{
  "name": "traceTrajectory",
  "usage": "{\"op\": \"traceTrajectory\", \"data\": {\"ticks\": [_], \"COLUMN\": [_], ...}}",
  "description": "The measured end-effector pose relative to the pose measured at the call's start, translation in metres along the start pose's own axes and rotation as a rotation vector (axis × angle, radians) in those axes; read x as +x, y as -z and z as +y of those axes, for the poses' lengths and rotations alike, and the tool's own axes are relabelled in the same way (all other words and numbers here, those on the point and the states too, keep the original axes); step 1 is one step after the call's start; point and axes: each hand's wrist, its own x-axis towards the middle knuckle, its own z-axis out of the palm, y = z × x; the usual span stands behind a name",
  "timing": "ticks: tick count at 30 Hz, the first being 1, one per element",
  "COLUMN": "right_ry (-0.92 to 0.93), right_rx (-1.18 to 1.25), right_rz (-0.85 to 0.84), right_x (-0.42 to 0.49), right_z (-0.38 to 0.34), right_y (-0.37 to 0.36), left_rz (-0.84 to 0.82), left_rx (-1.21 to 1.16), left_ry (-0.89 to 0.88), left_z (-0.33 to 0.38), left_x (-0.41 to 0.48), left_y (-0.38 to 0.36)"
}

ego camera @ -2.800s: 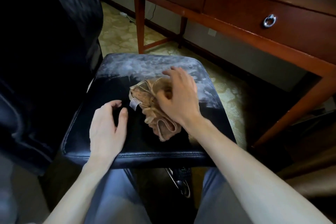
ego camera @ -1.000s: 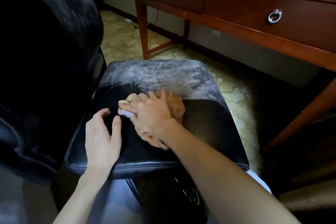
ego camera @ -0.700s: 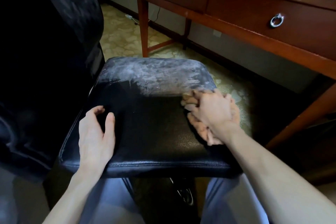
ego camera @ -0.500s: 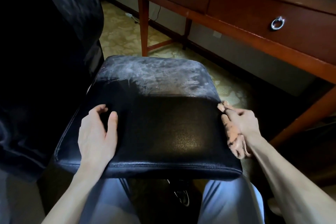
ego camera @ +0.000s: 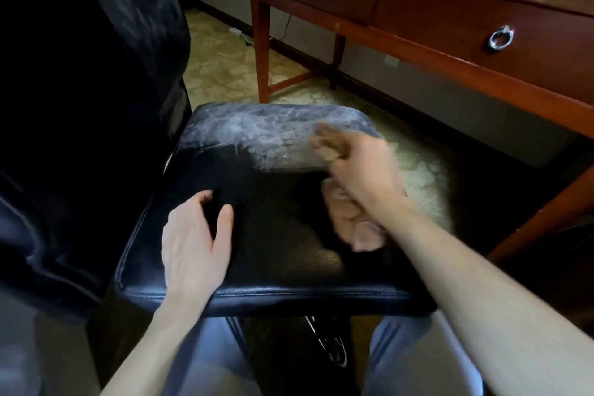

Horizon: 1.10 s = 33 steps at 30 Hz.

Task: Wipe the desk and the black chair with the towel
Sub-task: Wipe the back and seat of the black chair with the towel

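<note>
The black chair's seat fills the middle of the view; its near half is dark and clean, its far strip grey with dust. My right hand, blurred by motion, grips the crumpled tan towel over the seat's right side, with a bit of cloth showing past the fingers at the dusty band. My left hand rests flat on the seat's near left part, fingers relaxed. The chair's black backrest rises at the left. The reddish wooden desk stands at the upper right.
The desk has two drawers with ring pulls and legs close behind the seat. Patterned yellowish carpet lies between chair and wall. My legs in grey trousers sit under the seat's front edge.
My right hand carried the towel off the seat's right edge, then back onto the seat and up toward the dusty far strip. The left hand stayed put.
</note>
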Motion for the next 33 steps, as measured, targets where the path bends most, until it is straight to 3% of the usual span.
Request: {"op": "traceTrajectory", "data": {"ticks": [3, 6, 9, 15, 21, 25, 27, 31, 33], "right_ry": [0.341, 0.481, 0.507, 0.418, 0.207, -0.028, -0.207, -0.682, -0.754], "right_rx": [-0.25, -0.357, -0.47, -0.374, -0.428, -0.429, -0.316, 0.174, 0.264], "right_rz": [-0.115, -0.307, -0.379, -0.304, -0.176, -0.124, -0.117, -0.203, -0.224], "right_x": [0.001, -0.01, -0.01, -0.001, 0.005, 0.001, -0.005, -0.029, -0.032], "right_z": [-0.08, -0.119, -0.116, -0.09, 0.002, 0.061, 0.089, 0.144, 0.157], "right_y": [-0.048, -0.1, -0.125, -0.108, -0.06, -0.021, -0.008, 0.001, -0.002], "left_rz": [0.016, 0.034, 0.045, 0.043, 0.033, 0.037, 0.048, 0.059, 0.05], "left_rx": [-0.029, -0.064, -0.108, -0.111, -0.095, -0.089, -0.086, -0.004, 0.016], "left_ry": [0.003, 0.039, 0.045, 0.092, 0.103, 0.103, 0.098, 0.07, 0.045], "left_z": [-0.001, -0.005, -0.007, -0.011, -0.011, -0.01, -0.01, -0.007, -0.003], "left_x": [0.0, 0.003, 0.004, 0.004, 0.004, 0.004, 0.003, 0.008, 0.008], "left_y": [0.002, 0.003, 0.004, 0.005, 0.005, 0.006, 0.006, 0.0, -0.002]}}
